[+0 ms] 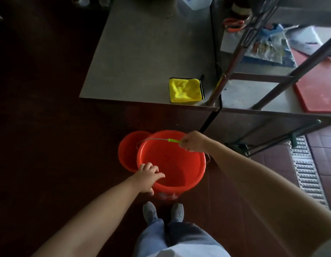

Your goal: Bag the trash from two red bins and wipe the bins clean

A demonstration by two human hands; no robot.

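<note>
The right hand [190, 143] is closed around the green handle sleeve [173, 140] of a wire bail [155, 139]. The bail arcs from the sleeve to the far-left side of the front red bin [172, 164] and stands raised above the bin's far rim. The left hand [147, 175] grips the near-left rim of the same bin: the fingers are spread and curled over the rim toward the inside, and the thumb lies against the outer wall.

The front red bin stands upright on the dark tiled floor, directly ahead of the person's grey shoes [149, 210]. The rear red bin [128, 151] stands behind it to the left. The two bins overlap in the view; whether they touch cannot be determined.

A steel table [142, 52] stands beyond the bins. A folded yellow cloth [185, 89] with a dark edge lies flat on the table near its front right corner, well apart from both hands. To the right, a red board [318, 89] lies on an adjoining steel surface. A metal drain grate [305, 173] runs along the floor on the right side.
</note>
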